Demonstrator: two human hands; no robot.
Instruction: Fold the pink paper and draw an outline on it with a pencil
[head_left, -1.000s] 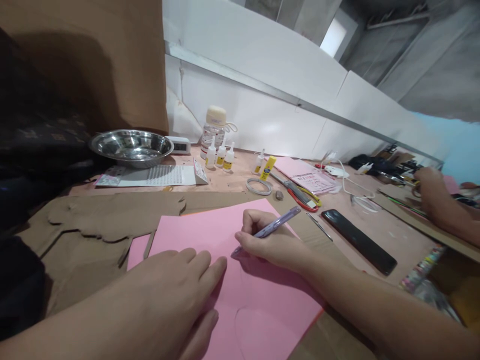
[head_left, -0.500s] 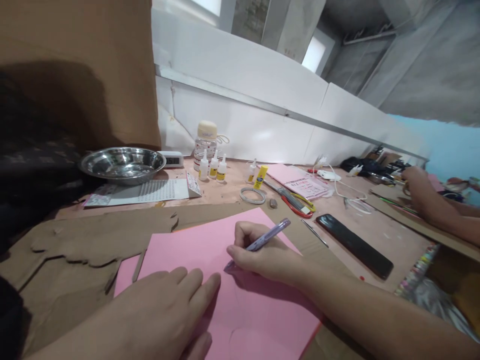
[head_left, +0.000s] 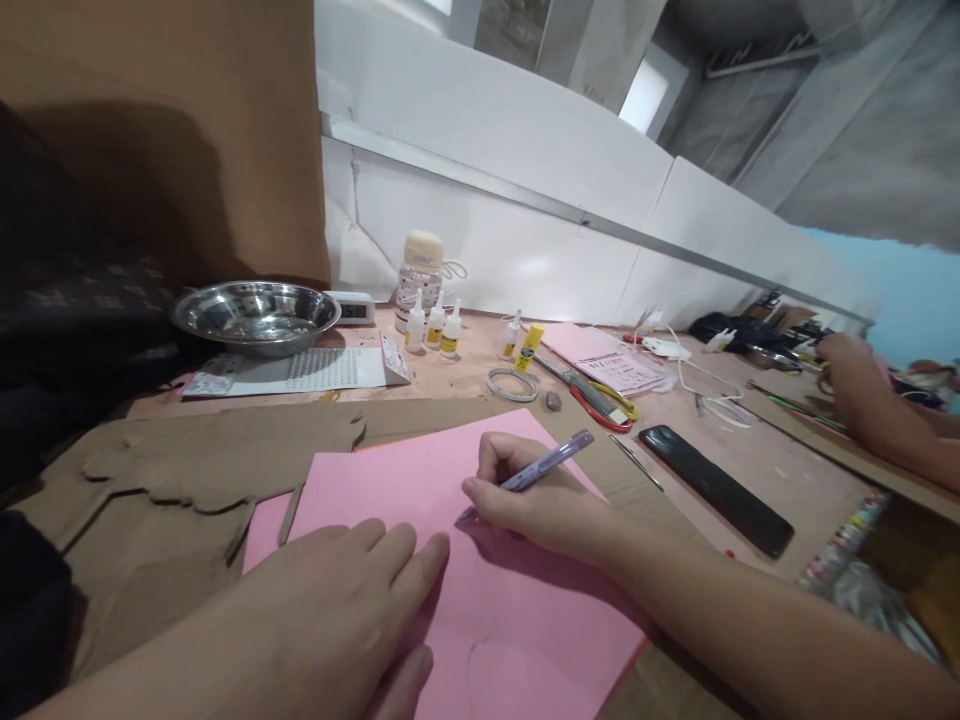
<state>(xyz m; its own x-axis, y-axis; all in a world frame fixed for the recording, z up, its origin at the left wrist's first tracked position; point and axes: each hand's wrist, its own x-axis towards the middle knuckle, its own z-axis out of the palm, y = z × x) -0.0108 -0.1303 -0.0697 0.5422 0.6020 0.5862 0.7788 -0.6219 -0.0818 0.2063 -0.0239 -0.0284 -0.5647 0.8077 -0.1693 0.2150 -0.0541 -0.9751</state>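
Observation:
A pink sheet [head_left: 390,480] lies on cardboard in front of me, with another pink and an orange edge showing beneath it. My right hand [head_left: 525,495] is closed round a purple pen [head_left: 551,460], its tip down at the sheet near the middle. A faint curved line [head_left: 474,665] shows on the pink surface lower down. Flat on the left part of the sheet rests my left hand [head_left: 352,590], fingers stretched out and a little apart, the fingertips close to the pen tip. A cut cardboard piece [head_left: 240,460] reaches the sheet's left side.
Behind the sheet stand a steel bowl [head_left: 259,315], a calendar [head_left: 300,372], a bottle [head_left: 420,275], small glue bottles [head_left: 450,330] and a yellow glue stick [head_left: 529,347]. Scissors [head_left: 604,405], tweezers [head_left: 636,462] and a phone [head_left: 716,490] lie right. Another person's arm [head_left: 885,410] is at far right.
The view has shifted slightly, so everything sits a little further right and higher. Both hands keep nearly the same places on the sheet, the pen still in my right hand.

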